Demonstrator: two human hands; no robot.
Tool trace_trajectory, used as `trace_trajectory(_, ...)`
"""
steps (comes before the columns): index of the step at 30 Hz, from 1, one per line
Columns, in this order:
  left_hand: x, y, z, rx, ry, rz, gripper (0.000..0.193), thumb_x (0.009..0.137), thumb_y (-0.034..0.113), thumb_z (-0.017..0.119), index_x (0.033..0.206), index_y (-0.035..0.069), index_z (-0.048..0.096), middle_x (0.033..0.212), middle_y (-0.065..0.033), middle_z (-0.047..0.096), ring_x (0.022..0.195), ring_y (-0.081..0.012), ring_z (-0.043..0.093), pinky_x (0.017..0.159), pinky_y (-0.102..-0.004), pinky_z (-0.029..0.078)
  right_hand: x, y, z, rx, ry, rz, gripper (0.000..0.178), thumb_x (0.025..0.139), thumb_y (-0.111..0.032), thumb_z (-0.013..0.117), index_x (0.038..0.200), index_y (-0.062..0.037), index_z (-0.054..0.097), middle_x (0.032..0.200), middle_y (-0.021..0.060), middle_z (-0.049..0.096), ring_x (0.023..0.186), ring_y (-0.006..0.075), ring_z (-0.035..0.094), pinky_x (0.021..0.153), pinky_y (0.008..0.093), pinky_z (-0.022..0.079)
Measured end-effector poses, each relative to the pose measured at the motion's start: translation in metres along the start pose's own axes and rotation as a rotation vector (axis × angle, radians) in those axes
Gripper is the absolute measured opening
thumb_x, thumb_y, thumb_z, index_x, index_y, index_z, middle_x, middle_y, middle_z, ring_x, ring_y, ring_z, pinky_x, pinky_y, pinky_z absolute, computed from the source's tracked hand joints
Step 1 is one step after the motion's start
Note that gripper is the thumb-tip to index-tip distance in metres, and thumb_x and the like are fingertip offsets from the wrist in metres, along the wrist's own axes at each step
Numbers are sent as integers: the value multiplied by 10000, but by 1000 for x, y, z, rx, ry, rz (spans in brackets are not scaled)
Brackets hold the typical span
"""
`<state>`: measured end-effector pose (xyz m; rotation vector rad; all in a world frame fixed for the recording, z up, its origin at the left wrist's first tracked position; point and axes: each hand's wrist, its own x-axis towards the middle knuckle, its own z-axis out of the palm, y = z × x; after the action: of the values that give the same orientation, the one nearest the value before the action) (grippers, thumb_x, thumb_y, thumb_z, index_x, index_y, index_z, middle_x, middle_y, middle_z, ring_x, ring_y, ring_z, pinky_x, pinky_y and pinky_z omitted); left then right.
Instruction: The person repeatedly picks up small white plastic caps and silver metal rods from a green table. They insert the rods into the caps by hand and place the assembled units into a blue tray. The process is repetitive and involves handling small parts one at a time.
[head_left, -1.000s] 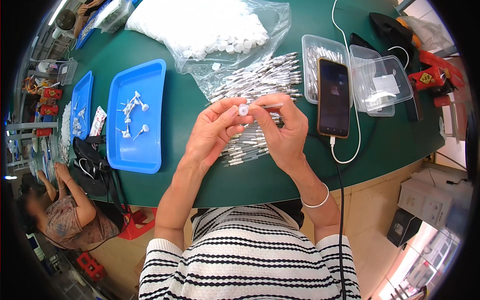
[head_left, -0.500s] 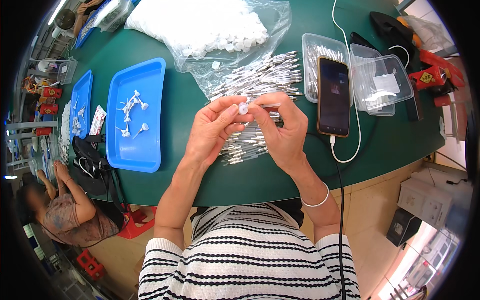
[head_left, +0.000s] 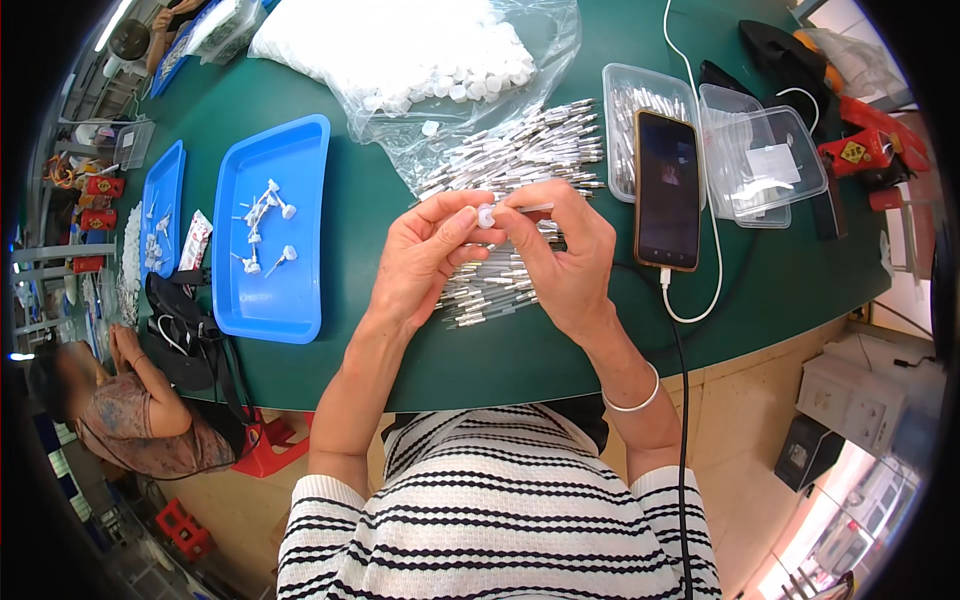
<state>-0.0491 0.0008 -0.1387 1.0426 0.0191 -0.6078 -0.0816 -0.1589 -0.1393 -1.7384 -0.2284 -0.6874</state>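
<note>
Close together above the counter [head_left: 450, 375], the left hand [head_left: 425, 255] pinches a small white cap [head_left: 486, 216] and the right hand [head_left: 568, 255] a slim pale rod [head_left: 540, 207] beside it. Joining them seems in hand; the next move calls for fine alignment.

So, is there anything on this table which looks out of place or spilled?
One small white cap lies apart from the heap of white caps, at the clear bag's loose film; it looks like a stray. Nothing else clearly stands out.
</note>
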Motion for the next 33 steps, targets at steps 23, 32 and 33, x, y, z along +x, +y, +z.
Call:
trace_trajectory(23, 3, -2, -4, -75, -46, -65, 283, 951, 155, 549, 1148, -44, 586, 967, -113, 671, 839, -156, 681, 698, -218, 573, -1, 1, 1, -3, 8, 41, 106, 801, -58, 702, 873, -46, 626, 743, 59, 611, 597, 150, 601, 501, 259, 473)
trace_trajectory(32, 2, -2, -3, -56, -27, -62, 275, 950, 151, 551, 1144, -39, 592, 968, -112, 672, 840, -156, 680, 699, -219, 573, -1, 0, 0, -7, 9, 45, 99, 802, -49, 697, 873, -46, 627, 744, 60, 613, 598, 148, 609, 499, 257, 482)
trace_trajectory(33, 2, -2, -2, -56, -25, -59, 275, 949, 151, 552, 1144, -38, 592, 970, -111, 671, 841, -156, 680, 700, -219, 573, -1, -1, 0, -5, 11, 48, 99, 802, -47, 697, 872, -47, 627, 745, 59, 614, 597, 147, 609, 499, 256, 483)
